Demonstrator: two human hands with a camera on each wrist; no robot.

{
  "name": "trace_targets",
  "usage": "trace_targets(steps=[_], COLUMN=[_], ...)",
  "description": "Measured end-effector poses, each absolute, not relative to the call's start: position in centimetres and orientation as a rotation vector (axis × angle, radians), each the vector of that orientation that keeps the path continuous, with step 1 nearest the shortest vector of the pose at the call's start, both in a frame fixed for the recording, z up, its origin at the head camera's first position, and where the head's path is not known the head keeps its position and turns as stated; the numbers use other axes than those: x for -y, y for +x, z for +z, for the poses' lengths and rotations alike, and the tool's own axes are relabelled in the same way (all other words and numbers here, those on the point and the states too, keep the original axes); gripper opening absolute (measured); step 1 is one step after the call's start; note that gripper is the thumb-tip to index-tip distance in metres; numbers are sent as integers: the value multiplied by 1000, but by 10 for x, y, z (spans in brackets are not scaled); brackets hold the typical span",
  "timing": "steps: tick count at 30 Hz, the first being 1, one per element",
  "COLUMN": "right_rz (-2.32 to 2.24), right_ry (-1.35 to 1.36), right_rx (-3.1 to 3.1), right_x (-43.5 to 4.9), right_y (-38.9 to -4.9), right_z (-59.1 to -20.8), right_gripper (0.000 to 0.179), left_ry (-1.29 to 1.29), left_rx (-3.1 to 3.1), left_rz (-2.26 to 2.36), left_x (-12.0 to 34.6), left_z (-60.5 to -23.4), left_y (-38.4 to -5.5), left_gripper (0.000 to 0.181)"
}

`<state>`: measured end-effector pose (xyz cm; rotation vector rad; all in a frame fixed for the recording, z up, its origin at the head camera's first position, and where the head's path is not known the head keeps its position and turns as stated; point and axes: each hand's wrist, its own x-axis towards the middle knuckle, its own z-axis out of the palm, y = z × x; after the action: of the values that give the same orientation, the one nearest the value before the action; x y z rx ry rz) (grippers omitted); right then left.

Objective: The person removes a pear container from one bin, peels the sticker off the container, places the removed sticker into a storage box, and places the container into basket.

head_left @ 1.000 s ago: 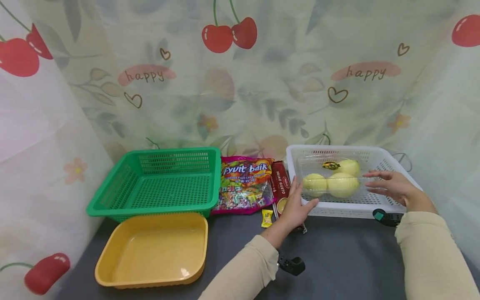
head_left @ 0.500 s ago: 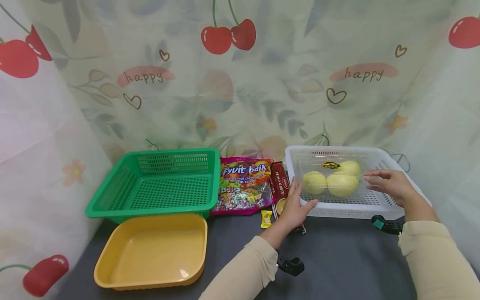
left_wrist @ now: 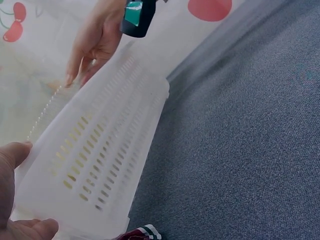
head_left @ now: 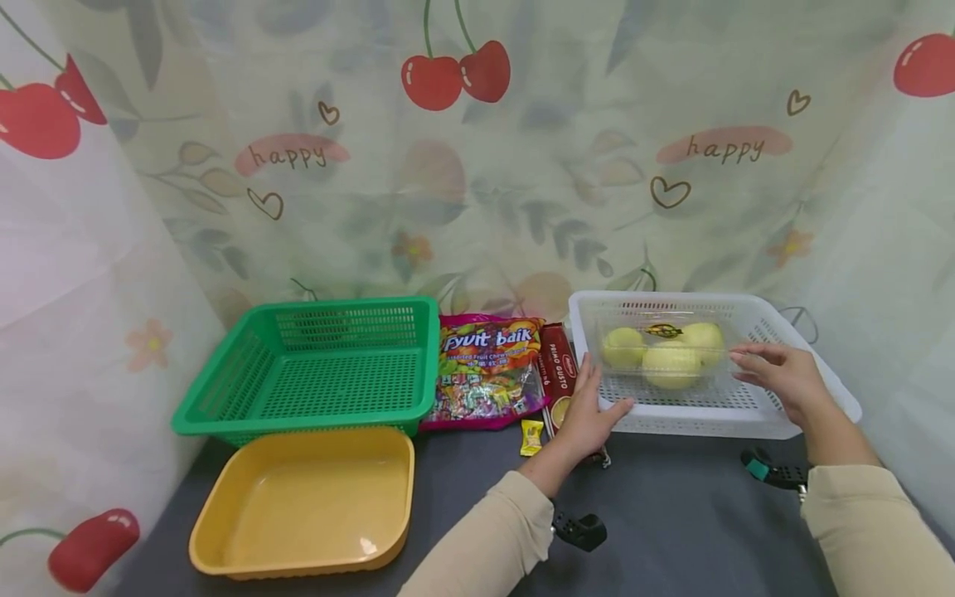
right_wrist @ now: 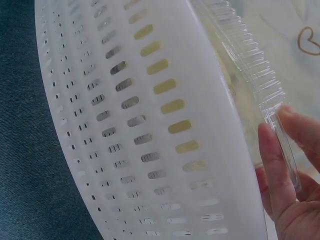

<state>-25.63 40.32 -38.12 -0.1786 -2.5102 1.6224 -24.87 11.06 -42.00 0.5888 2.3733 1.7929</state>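
In the head view a clear plastic fruit box point(head_left: 589, 336) with a dark label holds pale yellow-green round fruits point(head_left: 671, 366). It sits within the rim of the white slotted basket point(head_left: 694, 420); whether it touches the basket floor cannot be told. My right hand point(head_left: 783, 377) pinches the box's right edge; in the right wrist view the thumb and fingers point(right_wrist: 274, 160) lie on either side of the clear rim. My left hand point(head_left: 585, 414) rests at the basket's front left corner, fingers extended and thumb along the front wall. The left wrist view shows its fingertip near the box's ridged edge point(left_wrist: 45, 110).
Left of the white basket lie a red narrow packet point(head_left: 558, 369), a candy bag point(head_left: 488, 365) and a small yellow wrapped candy point(head_left: 531, 437). Farther left stand a green basket point(head_left: 336, 421) and a yellow tray point(head_left: 313, 497). A printed curtain point(head_left: 522, 191) hangs behind.
The fruit box has shifted slightly right and its tilt has changed, with the fruits rolling inside. My right hand has moved slightly right with it; the left hand stays at the basket corner.
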Motion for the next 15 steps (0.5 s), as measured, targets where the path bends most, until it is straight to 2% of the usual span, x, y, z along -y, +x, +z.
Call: trace_targets(steps=[15], right_rz=[1862], right_ry=[-124], right_rx=[2254], right_x=[-405], right_y=[-244], right_z=[-380], right_gripper=[14], left_ry=[583], left_rx=[-2384], left_rz=[1775], left_x=[-110], left_z=[-420], left_y=[-249], left_gripper=[71])
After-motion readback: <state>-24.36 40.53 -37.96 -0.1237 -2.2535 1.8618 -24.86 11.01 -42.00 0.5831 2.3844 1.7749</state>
